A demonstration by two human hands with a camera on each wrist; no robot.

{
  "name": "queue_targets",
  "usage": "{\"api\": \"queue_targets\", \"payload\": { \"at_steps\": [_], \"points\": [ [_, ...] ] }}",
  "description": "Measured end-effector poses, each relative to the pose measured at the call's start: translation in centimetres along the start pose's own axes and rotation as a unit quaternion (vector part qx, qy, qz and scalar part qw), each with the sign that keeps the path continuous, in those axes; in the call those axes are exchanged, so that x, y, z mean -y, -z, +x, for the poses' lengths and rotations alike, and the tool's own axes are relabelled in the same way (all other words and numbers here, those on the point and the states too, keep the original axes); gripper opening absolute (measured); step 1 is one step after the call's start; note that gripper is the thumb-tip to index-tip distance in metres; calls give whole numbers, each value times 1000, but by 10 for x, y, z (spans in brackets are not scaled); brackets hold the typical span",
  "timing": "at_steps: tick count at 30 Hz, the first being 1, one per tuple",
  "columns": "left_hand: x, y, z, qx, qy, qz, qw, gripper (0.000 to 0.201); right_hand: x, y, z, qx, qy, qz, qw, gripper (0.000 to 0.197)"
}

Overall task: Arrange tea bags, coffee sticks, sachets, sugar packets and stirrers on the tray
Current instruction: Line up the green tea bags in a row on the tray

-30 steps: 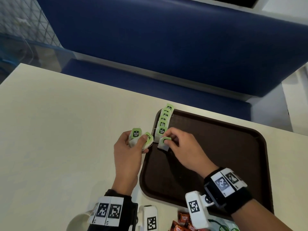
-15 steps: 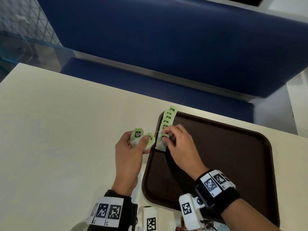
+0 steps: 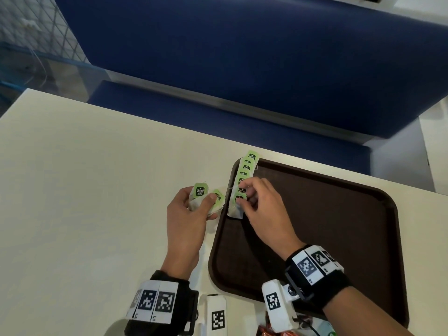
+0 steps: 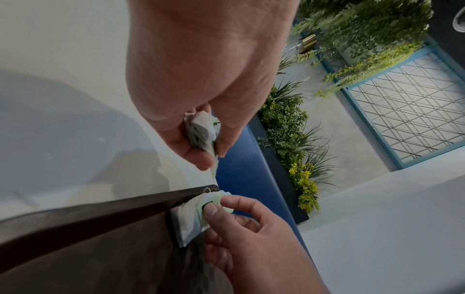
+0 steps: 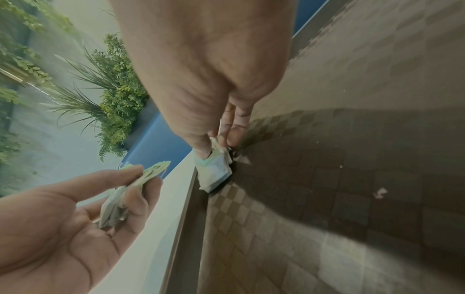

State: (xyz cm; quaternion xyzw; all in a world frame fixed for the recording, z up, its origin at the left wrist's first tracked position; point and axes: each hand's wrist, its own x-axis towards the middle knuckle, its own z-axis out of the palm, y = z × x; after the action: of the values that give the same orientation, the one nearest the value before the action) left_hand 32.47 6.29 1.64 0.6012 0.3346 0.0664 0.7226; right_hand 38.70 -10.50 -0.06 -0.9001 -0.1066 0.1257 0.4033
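The right hand [image 3: 263, 209] pinches the green tag of a tea bag [image 3: 236, 207] between thumb and fingers. That bag lies on the brown tray [image 3: 339, 238], right by its left rim. Past the fingertips, a row of tea bags [image 3: 246, 167] runs along that rim. The left hand [image 3: 186, 219] is over the table [image 3: 84, 190], just beside the tray. Its thumb and fingers are curled around two held tea bags [image 3: 206, 197], with the green tags sticking out above the thumb.
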Motion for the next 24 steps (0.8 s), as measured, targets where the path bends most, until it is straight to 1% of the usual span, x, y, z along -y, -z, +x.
{"api": "queue_targets", "payload": {
  "at_steps": [3,5,6,7,8,10,12,14,16,20,22,24],
  "points": [
    [-1,0,-1,3,5,-10,1000,17,4,0,-1,-40,-6,6,999,27],
    [-2,-1,-2,14,15,-22,1000,19,9,1,-4,-85,-8,35,996,22],
    [-2,-1,-3,25,23,-31,999,21,13,3,-7,-95,-13,66,993,17],
    [-2,-2,-4,37,31,-43,998,23,16,5,-10,-87,-26,110,990,12],
    [-3,-3,-5,52,40,-54,996,27,20,6,-13,-64,-48,163,983,10],
    [-4,-6,-7,82,51,-69,993,31,27,10,-19,-2,-106,254,961,11],
    [-5,-9,-10,102,49,-65,991,32,28,14,-22,25,-139,294,945,13],
    [-5,-10,-11,106,43,-56,992,31,27,19,-22,12,-145,296,944,11],
    [-3,-8,-12,99,41,-51,993,30,25,24,-23,-16,-134,286,949,9],
    [0,-2,-11,55,37,-57,996,21,20,34,-24,-73,-98,261,958,6],
    [0,2,-9,39,33,-65,997,20,18,36,-26,-75,-77,227,968,4],
    [0,6,-6,28,28,-70,997,21,17,36,-30,-49,-55,188,979,3]
  ]
}}
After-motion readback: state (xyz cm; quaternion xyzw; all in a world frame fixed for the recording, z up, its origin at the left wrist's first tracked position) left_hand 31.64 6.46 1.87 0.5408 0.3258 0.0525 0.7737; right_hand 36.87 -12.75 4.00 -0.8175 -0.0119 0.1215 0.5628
